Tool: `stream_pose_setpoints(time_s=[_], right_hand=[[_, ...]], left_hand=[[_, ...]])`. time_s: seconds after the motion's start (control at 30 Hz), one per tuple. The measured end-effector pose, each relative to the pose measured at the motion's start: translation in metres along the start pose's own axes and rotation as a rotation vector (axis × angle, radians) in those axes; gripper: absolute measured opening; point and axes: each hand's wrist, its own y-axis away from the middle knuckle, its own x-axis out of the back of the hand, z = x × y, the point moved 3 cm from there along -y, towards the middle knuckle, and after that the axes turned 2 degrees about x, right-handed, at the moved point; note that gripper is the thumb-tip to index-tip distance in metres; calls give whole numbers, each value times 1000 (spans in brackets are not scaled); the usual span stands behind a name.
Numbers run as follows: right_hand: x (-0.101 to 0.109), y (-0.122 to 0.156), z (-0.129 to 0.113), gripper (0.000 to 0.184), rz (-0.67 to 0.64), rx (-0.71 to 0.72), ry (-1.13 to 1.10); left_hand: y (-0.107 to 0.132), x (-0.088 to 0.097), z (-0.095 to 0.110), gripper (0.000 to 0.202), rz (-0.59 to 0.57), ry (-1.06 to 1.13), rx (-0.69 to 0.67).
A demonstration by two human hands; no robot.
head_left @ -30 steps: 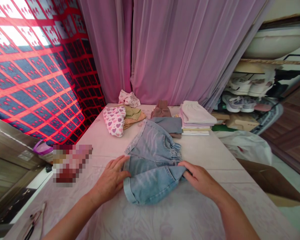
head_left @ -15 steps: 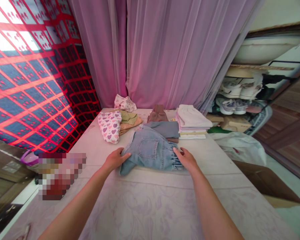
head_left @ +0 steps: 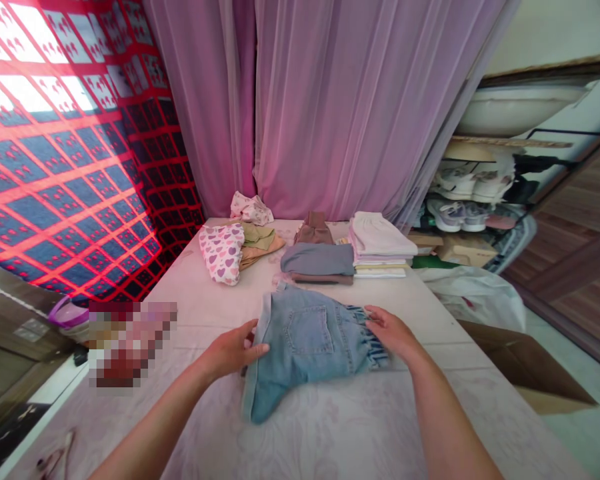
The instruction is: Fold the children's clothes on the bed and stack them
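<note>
Light blue denim shorts (head_left: 300, 340) lie sideways over the pale bed cover, a back pocket facing up and the gathered elastic waist at the right. My left hand (head_left: 237, 350) grips the hem at the left edge, thumb on top and the other fingers partly behind the cloth. At the waistband my right hand (head_left: 390, 331) is closed on the gathered denim. Just beyond the shorts sits a folded grey garment (head_left: 317, 259) on brown cloth, with a folded brown garment (head_left: 314, 229) behind it.
To the right rises a stack of folded white clothes (head_left: 380, 237). A heart-print cloth (head_left: 223, 250) and green and orange clothes (head_left: 260, 243) lie at the left. Purple curtains (head_left: 330, 113) hang behind. An open cardboard box (head_left: 525, 360) stands beside the bed's right edge.
Both hands have drawn the denim shorts nearer to me, away from the folded grey garment, which now shows fully. The shorts are spread flatter, with the left leg opening hanging lower.
</note>
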Motion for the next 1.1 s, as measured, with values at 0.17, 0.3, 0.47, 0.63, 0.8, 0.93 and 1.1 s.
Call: stream_pose_setpoints(time_s=[0.17,0.3,0.47,0.63,0.8,0.93,1.1], right_hand=[[-13,11,-9,45,51,-20,-11],[-20,11,-17,40,75,12,80],[-16,21,-26,24,272,235,55],[-4,49,-34,21,445,239,-42],[-7,54,-16,44,415,-27,45],[-15,49,3,55,368,-52,51],[-12,49,6,60,375,-43,-27]], left_hand=[[-43,3,10,65,90,167,158],[-79,4,27,57,129,116,188],[-90,8,30,30,139,7,154],[-89,25,58,21,213,-142,-55],[-117,10,87,23,267,-150,-88],[-126,-13,76,38,217,-46,-33],[-75,-11,39,54,27,368,32]])
